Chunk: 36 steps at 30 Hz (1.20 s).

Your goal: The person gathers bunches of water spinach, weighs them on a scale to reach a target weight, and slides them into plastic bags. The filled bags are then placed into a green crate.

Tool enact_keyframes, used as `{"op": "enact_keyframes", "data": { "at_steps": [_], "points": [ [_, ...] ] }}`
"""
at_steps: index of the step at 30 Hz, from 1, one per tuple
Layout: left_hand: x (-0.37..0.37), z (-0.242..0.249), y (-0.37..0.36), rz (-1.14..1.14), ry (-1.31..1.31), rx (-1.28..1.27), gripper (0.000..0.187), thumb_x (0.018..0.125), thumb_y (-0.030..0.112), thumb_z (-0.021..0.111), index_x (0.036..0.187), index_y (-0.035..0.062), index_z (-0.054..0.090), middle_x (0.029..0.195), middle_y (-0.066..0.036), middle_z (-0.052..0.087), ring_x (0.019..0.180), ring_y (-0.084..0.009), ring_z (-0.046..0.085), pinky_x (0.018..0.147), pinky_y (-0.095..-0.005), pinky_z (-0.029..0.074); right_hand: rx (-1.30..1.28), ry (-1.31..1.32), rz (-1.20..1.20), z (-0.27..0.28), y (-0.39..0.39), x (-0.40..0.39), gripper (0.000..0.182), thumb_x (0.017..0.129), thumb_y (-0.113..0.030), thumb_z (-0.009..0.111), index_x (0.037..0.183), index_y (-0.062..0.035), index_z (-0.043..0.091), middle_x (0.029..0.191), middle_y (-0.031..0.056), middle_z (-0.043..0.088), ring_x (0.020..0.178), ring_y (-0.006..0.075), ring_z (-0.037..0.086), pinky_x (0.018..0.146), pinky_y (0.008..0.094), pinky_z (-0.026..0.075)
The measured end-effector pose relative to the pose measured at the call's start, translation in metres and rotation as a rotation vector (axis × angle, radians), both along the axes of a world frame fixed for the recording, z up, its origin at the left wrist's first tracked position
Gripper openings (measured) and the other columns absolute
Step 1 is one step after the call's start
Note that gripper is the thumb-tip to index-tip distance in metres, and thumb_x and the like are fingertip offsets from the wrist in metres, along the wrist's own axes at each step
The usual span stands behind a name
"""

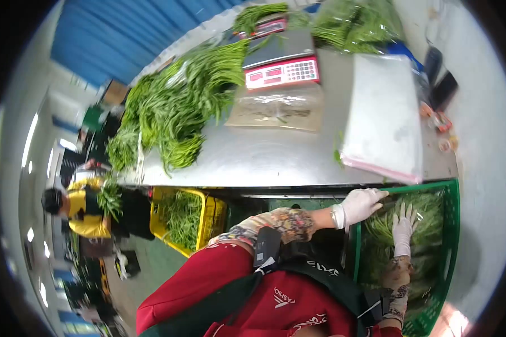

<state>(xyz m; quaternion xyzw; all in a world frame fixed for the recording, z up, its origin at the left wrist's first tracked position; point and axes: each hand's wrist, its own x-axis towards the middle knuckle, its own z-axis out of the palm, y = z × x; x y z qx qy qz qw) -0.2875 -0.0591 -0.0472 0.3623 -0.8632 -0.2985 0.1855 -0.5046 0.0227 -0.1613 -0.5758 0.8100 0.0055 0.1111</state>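
My right hand [403,224], in a white glove, lies flat with fingers spread on a clear bag of leafy greens [430,209] inside a green crate [453,224]. At the crate's near-table left corner is my left hand [362,206], also white-gloved, with its fingers drawn together. What those fingers hold, if anything, is hidden. More bagged greens [419,275] fill the crate below my right forearm.
A steel table [236,157] carries piled green stems [174,112], a red-and-white scale [281,73], a stack of clear bags [382,118] and bagged greens [357,25]. A yellow crate [211,222] of greens stands left. Beyond it, a person in yellow [87,210] holds greens.
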Motion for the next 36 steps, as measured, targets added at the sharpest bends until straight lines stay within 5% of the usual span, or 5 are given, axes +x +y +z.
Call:
{"op": "enact_keyframes", "data": {
  "at_steps": [6,17,19,33,36],
  "points": [
    [0.209,0.007,-0.016,0.755,0.301,0.114,0.025,0.090,0.012,0.052,0.112,0.0034,0.063,0.104,-0.015,0.066,0.095,-0.0220,0.065,0.083,-0.0300,0.050,-0.040,-0.311,0.169,0.106,-0.074,0.012,0.026,0.086,-0.021,0.054,0.098,-0.0016,0.066,0.088,0.0198,0.065,0.084,0.0328,0.064,0.077,0.0396,0.048],
    [0.450,-0.010,-0.016,1.276,1.085,0.299,0.023,0.095,0.009,0.047,0.115,-0.0019,0.055,0.095,-0.010,0.065,0.085,-0.0179,0.064,0.072,-0.0266,0.052,-0.517,-0.072,0.807,0.119,-0.252,0.346,0.048,0.080,0.002,0.051,0.128,-0.0021,0.050,0.131,0.0172,0.049,0.124,0.0344,0.043,0.106,0.0382,0.034],
    [0.489,-0.015,-0.016,1.445,1.290,0.273,0.022,0.095,0.013,0.050,0.112,0.0000,0.054,0.092,-0.008,0.063,0.080,-0.0147,0.063,0.068,-0.0255,0.051,-0.336,-0.586,0.600,0.111,-0.274,0.338,0.042,0.082,0.003,0.047,0.124,-0.0004,0.053,0.129,0.0164,0.052,0.122,0.0324,0.047,0.105,0.0362,0.035],
    [0.636,-0.024,-0.009,1.996,0.282,-0.344,0.052,0.083,0.014,0.065,0.127,-0.0040,0.043,0.122,-0.020,0.045,0.106,-0.0295,0.048,0.091,-0.0368,0.042,-0.390,-0.339,0.526,0.229,-0.369,0.366,0.043,0.090,0.005,0.042,0.133,0.0007,0.045,0.136,0.0171,0.046,0.127,0.0234,0.043,0.107,0.0334,0.031],
    [0.671,-0.040,-0.008,2.066,-0.013,-0.295,0.063,0.080,0.011,0.066,0.132,-0.0046,0.034,0.125,-0.026,0.042,0.111,-0.0400,0.045,0.093,-0.0430,0.040,-0.333,-0.964,0.368,0.184,-0.442,0.354,0.051,0.085,-0.002,0.057,0.134,-0.0006,0.043,0.138,0.0224,0.041,0.132,0.0297,0.035,0.109,0.0380,0.027]
  ]
}}
